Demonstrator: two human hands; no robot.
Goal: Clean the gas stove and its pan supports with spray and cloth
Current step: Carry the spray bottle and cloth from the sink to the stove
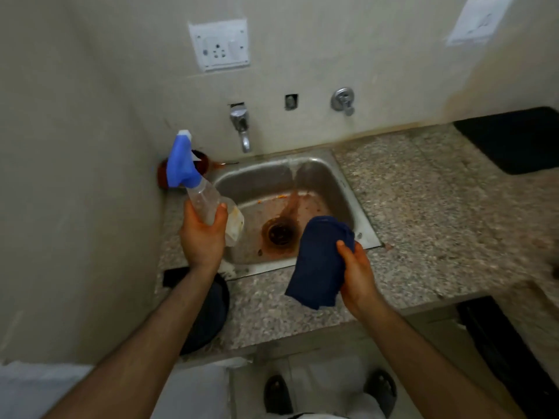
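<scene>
**Hands loaded over the sink, stove off to the right**

Left hand (203, 234) wraps the clear body of the spray bottle (208, 204), fingers curled round it. The bottle's long axis tilts up and away to the left, its blue trigger head (181, 161) at the top near the wall. From the head view I read my right hand (357, 276) as pinching the dark blue cloth (320, 261), thumb on top, with the cloth hanging folded over the front rim of the steel sink (344, 189).

Both hands sit above the sink, under the tap (242, 125). A black slab (514, 140) lies on the granite counter (423, 207) at the far right edge; I take it to be the gas stove, though only a corner shows and no pan supports are visible. It lies well apart from both hands, to the right and further back. My right hand, with the cloth, is the nearer one; the bottle must cross the sink, and its nozzle points away from the stove for now.
</scene>
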